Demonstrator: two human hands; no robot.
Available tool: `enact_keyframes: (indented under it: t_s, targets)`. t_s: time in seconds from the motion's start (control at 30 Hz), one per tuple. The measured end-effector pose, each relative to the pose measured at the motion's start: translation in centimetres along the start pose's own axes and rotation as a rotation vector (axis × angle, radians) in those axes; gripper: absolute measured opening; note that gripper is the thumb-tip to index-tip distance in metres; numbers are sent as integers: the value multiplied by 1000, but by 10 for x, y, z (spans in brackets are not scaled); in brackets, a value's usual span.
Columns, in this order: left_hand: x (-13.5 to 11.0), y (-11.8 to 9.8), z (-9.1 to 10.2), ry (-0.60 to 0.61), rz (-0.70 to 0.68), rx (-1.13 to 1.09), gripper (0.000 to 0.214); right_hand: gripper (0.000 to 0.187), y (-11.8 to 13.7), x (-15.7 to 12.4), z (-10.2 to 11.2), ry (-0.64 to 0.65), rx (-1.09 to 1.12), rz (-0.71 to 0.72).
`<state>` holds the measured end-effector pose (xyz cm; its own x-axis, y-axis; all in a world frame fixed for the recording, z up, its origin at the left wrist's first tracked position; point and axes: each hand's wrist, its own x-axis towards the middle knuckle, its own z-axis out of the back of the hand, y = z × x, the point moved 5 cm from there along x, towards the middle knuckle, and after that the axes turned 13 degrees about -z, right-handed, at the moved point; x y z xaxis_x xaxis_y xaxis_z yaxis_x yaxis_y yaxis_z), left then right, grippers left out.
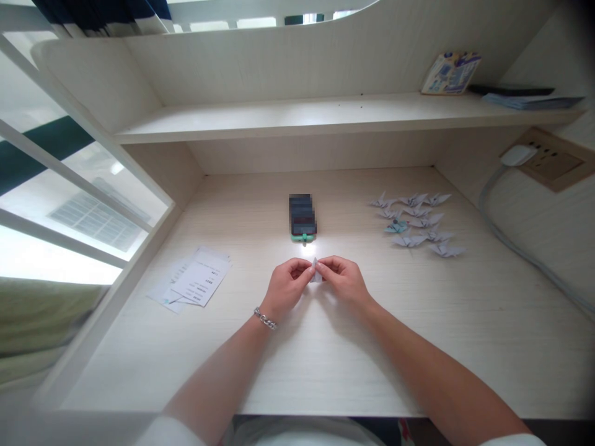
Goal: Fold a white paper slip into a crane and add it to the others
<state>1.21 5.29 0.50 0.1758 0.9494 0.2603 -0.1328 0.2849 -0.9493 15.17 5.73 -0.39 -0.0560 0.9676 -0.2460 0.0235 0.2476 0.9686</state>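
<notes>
A small folded piece of white paper [316, 275] is pinched between both hands over the middle of the desk. My left hand [289, 282], with a chain bracelet at the wrist, grips its left side with thumb and fingers closed. From the right, my right hand [344, 279] holds the other side in the same way. Much of the paper is hidden by the fingertips. Just beyond the hands lies a dark phone [302, 214] with a green lower edge. Several folded paper cranes [421, 222] sit in a group to the right, one of them bluish [396, 227].
Loose paper sheets [202, 275] overlap on the left of the desk [325, 371]. A shelf [260, 118] spans the back, bearing a small box [450, 73] and flat booklets [530, 100]. A grey cable [506, 241] runs from the wall socket [553, 158] down the right side.
</notes>
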Motion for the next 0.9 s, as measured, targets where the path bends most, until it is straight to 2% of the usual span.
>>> enact_keyframes:
  t_s: [0.47,0.73,0.9]
  targets:
    - [-1,8,-3,61,36,14,25,26,-6,3,-1,33,4,-46]
    - [-3,11,-9,120,122,-188,27,22,-8,4,1,11,28,-16]
    - [-2,10,-9,102,138,-262,23,21,-6,3,0,16,-18,-3]
